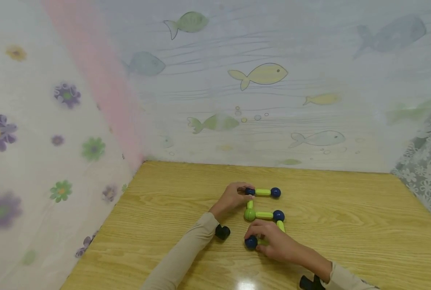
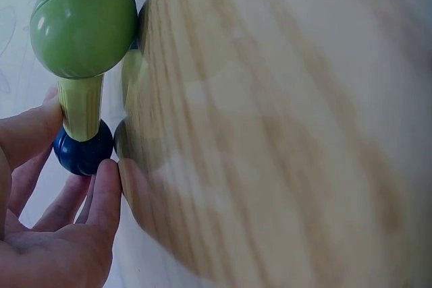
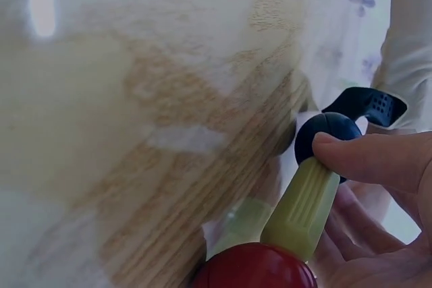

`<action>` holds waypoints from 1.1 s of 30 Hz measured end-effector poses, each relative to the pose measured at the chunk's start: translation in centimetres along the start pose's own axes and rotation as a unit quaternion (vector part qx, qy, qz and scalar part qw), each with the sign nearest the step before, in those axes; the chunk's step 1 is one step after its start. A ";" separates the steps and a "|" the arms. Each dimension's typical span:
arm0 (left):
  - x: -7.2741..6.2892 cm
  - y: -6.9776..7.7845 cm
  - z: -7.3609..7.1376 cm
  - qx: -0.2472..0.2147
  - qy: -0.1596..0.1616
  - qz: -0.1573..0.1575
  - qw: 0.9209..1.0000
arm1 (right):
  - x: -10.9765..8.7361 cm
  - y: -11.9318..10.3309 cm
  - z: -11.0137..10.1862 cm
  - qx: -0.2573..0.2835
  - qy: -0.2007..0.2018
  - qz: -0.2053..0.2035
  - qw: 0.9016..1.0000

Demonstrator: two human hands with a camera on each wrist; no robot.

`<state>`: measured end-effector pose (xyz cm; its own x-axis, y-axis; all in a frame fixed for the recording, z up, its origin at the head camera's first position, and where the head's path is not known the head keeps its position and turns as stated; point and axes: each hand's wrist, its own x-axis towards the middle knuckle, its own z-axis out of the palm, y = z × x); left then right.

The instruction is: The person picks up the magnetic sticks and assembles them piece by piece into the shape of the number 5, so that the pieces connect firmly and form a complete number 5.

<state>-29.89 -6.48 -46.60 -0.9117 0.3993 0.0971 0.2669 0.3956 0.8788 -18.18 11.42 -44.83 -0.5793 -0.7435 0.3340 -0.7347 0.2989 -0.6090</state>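
Observation:
A figure of toy balls and yellow-green rods lies on the wooden table in a zigzag shape. My left hand (image 1: 233,197) pinches the blue ball (image 1: 250,191) at its far left corner. From there one rod (image 1: 263,192) runs right to another blue ball (image 1: 275,193), and a short rod leads down to a green ball (image 1: 249,214). A middle rod (image 1: 264,215) joins the green ball to a third blue ball (image 1: 278,216). My right hand (image 1: 278,241) grips the near-end blue ball (image 3: 327,136) and its rod (image 3: 300,210). That rod meets a red ball (image 3: 253,271), hidden behind the hand in the head view.
The wood-grain table (image 1: 346,225) stretches to both sides. A wall covering with printed fish (image 1: 267,74) stands behind it, and a flowered sheet (image 1: 26,161) borders the left. Black wrist-worn devices show by the left wrist (image 1: 222,232) and the right sleeve.

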 end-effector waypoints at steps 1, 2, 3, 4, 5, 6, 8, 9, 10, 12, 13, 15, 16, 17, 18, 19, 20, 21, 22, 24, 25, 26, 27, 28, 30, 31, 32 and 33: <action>0.0 0.0 0.0 -0.002 -0.001 0.000 1.000 | -0.1 0.0 0.0 0.002 0.001 0.000 1.000; 0.0 0.0 0.1 -0.004 -0.001 0.001 1.000 | -0.1 0.0 -0.1 0.003 0.001 0.000 1.000; 0.1 0.1 0.1 -0.005 -0.002 0.002 1.000 | -0.1 0.0 -0.1 0.003 0.001 0.000 1.000; 0.1 0.1 0.2 -0.007 -0.004 0.004 1.000 | -0.2 0.1 -0.1 0.002 0.000 0.001 1.000; 0.1 0.1 0.2 -0.009 -0.004 0.005 1.000 | -0.2 0.1 -0.1 0.001 -0.001 0.004 1.000; 0.1 0.1 0.2 -0.010 -0.005 0.006 1.000 | -0.2 0.1 -0.2 -0.001 -0.003 0.007 1.000; 0.1 0.1 0.3 -0.012 -0.006 0.008 1.000 | -0.3 0.0 -0.2 -0.002 -0.009 0.016 1.000; 0.1 0.1 0.3 -0.015 -0.006 0.006 1.000 | -0.3 0.0 -0.3 -0.001 -0.013 0.021 1.000; 0.1 0.1 0.4 -0.018 -0.006 0.004 1.000 | -0.4 0.0 -0.3 0.000 -0.016 0.028 0.999; 0.1 0.1 0.4 -0.021 -0.007 0.000 1.000 | -0.4 0.0 -0.4 0.002 -0.021 0.035 0.999; 0.1 0.1 0.4 -0.021 -0.006 0.000 1.000 | -0.5 0.1 -0.5 0.004 -0.022 0.038 0.999; 0.1 0.1 0.4 -0.021 -0.007 -0.002 1.000 | -0.5 0.1 -0.6 0.006 -0.024 0.042 0.999; 0.2 0.1 0.4 -0.018 -0.007 -0.002 1.000 | -0.5 0.2 -0.6 0.005 -0.024 0.043 0.999; 0.2 0.1 0.4 -0.016 -0.006 -0.001 1.000 | -0.6 0.2 -0.6 0.003 -0.023 0.043 0.999; 0.2 0.1 0.4 -0.015 -0.005 -0.001 1.000 | -0.6 0.2 -0.6 0.002 -0.023 0.044 0.999; 0.2 0.1 0.3 -0.012 -0.004 0.000 1.000 | -0.6 0.3 -0.6 0.000 -0.022 0.044 0.999; 0.2 0.1 0.3 -0.012 -0.003 0.000 1.000 | -0.5 0.3 -0.6 -0.001 -0.021 0.044 0.999; 0.2 0.2 0.2 -0.011 -0.003 -0.002 1.000 | -0.5 0.4 -0.6 -0.002 -0.021 0.046 0.999; 0.2 0.3 0.2 -0.012 -0.003 -0.003 1.000 | -0.5 0.4 -0.7 -0.004 -0.021 0.047 0.999; 0.3 0.4 0.1 -0.012 -0.004 -0.006 1.000 | -0.4 0.5 -0.8 -0.005 -0.020 0.051 0.999; 0.3 0.5 0.0 -0.012 -0.004 -0.006 1.000 | -0.3 0.6 -0.8 -0.006 -0.020 0.053 0.998; 0.4 0.6 0.0 -0.014 -0.004 -0.010 1.000 | -0.3 0.7 -0.8 -0.006 -0.020 0.056 0.998; 0.5 0.6 0.0 -0.015 -0.004 -0.013 1.000 | -0.2 0.7 -0.8 -0.007 -0.020 0.058 0.998; 0.6 0.6 0.0 -0.015 -0.004 -0.013 1.000 | -0.1 0.8 -0.9 -0.009 -0.020 0.059 0.998; 0.8 0.6 -0.1 -0.014 0.000 -0.014 1.000 | 0.0 0.8 -1.0 -0.008 -0.020 0.065 0.998; 0.9 0.6 -0.1 -0.013 0.002 -0.016 1.000 | 0.1 0.9 -1.0 -0.006 -0.020 0.069 0.997; 0.9 0.5 -0.1 -0.012 0.004 -0.017 1.000 | 0.2 0.9 -1.1 -0.003 -0.020 0.072 0.997; 1.0 0.5 -0.1 -0.012 0.007 -0.016 1.000 | 0.2 0.9 -1.1 -0.002 -0.021 0.075 0.997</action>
<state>-30.72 -5.96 -46.04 -0.9238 0.3755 0.0750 0.2303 0.3884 0.8923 -19.35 12.19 -44.47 -0.6677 -0.7144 0.2093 -0.6427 0.4115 -0.6462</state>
